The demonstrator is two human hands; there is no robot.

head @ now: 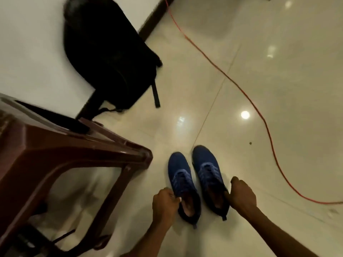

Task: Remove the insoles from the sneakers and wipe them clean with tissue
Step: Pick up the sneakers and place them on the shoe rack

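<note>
A glossy cream tiled floor [278, 71] shows bright light reflections [245, 114] at right, where an orange cable [241, 89] snakes from far to near. A black backpack [107, 52] leans on the white wall [31, 52] and dark skirting [154, 17] at far left; a brown plastic stool [55, 149] stands near left.

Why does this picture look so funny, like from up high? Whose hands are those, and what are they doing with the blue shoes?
It comes from a camera worn on a person's head, looking down, so you see their own arms. Two blue fabric sneakers stand side by side on the shiny cream tiled floor. The left hand has its grip on the edge of the left sneaker; the right hand holds the edge of the right sneaker. Nearby are a brown plastic stool, a black fabric backpack and a thin red cable.
</note>
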